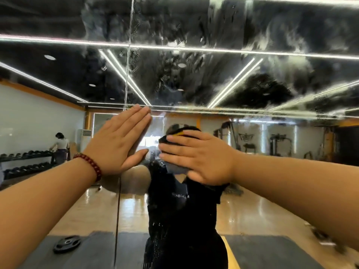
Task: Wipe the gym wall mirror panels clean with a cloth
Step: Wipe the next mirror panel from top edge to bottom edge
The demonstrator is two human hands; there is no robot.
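Two hands work the mirror [242, 78]: the left hand [118, 140] braces flat, fingers straight, just right of the panel seam [127, 74]; the right hand [196, 156] presses the dark cloth [165, 139] flat against the glass. Maintain even palm pressure and overlap strokes upward into the streaked, wet area.
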